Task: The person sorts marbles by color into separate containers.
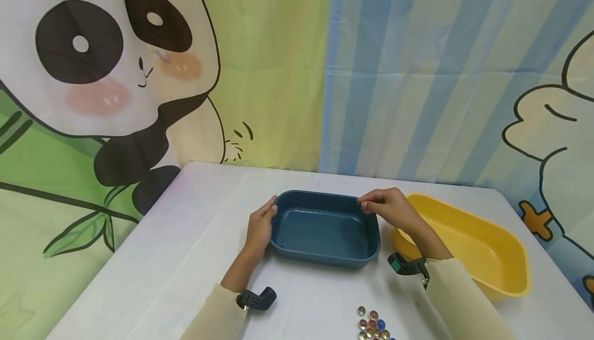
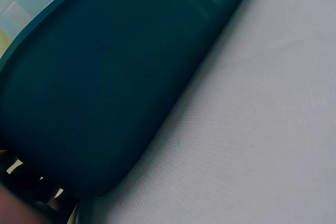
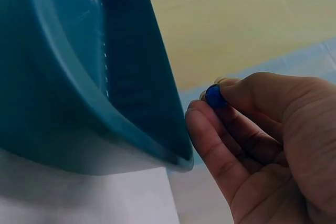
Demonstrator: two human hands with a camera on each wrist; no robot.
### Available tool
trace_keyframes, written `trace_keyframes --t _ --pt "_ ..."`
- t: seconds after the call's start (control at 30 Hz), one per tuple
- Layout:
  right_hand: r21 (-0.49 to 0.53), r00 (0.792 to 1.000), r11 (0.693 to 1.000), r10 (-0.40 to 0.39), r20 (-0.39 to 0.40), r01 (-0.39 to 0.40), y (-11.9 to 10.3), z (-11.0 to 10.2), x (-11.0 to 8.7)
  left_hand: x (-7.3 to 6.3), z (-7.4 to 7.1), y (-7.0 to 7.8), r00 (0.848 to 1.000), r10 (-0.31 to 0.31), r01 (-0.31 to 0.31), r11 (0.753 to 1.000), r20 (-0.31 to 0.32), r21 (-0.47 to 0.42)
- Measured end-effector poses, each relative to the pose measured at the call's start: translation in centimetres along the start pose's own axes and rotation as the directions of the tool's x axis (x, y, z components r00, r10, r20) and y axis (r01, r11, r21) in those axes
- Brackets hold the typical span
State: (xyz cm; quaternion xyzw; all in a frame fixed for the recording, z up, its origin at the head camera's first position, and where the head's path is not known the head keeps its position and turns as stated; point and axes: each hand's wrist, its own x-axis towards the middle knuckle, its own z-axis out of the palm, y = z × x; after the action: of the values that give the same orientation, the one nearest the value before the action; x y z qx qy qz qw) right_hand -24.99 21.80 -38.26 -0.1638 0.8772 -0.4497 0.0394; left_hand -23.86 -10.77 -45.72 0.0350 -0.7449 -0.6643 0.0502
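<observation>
A dark blue plastic basin [image 1: 325, 261] stands on the white table. My left hand [image 1: 260, 228] holds its left end, thumb by the rim and fingers along the outer wall. In the left wrist view, the basin's side [image 2: 105, 87] fills much of the picture, and the fingers show only partly at the lower left. My right hand [image 1: 390, 207] is at the basin's far right corner. Between its thumb and fingertips it pinches a blue glass marble [image 3: 214, 97], beside the basin's rim [image 3: 178, 163] in the right wrist view.
A yellow basin [image 1: 503, 257] stands to the right, partly behind the right forearm. Several glass marbles [image 1: 372, 324], amber, red and blue, lie near the table's front edge. Behind the table [image 1: 185, 257] hangs a printed curtain [image 1: 278, 71] with a panda.
</observation>
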Motion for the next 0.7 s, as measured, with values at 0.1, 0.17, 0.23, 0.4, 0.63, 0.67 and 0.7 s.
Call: trace_keyframes --t 0.1,0.17,0.23,0.4,0.63,0.67,0.7 --pt "0.006 1.000 1.000 0.025 -0.008 -0.025 0.3 0.0 0.4 0.0 0.0 0.1 1.000 -0.001 0.001 1.000 0.000 -0.002" --pt "0.004 0.999 0.999 0.041 -0.010 -0.041 0.5 0.0 0.6 0.0 -0.1 0.1 1.000 -0.004 0.004 1.000 0.003 -0.007" --pt "0.000 0.999 0.999 0.051 -0.010 -0.051 0.5 0.0 0.8 0.0 -0.1 0.1 1.000 -0.001 0.001 1.000 0.007 -0.014" --pt "0.011 0.998 0.998 0.061 -0.014 -0.061 0.7 0.0 1.2 0.1 -0.2 0.0 1.000 0.001 -0.001 1.000 -0.001 -0.010" --pt "-0.014 0.995 0.995 0.102 -0.015 -0.102 0.4 0.1 1.6 0.1 -0.2 0.0 1.000 0.001 -0.001 1.000 -0.008 -0.007" --pt "-0.019 0.995 0.995 0.102 -0.015 -0.103 0.4 0.2 1.7 0.1 -0.2 0.0 1.000 0.002 -0.002 1.000 -0.008 -0.007" --pt "-0.022 0.995 0.994 0.102 -0.014 -0.103 0.3 0.2 1.7 0.1 -0.2 -0.1 1.000 0.004 -0.004 1.000 -0.007 -0.006"
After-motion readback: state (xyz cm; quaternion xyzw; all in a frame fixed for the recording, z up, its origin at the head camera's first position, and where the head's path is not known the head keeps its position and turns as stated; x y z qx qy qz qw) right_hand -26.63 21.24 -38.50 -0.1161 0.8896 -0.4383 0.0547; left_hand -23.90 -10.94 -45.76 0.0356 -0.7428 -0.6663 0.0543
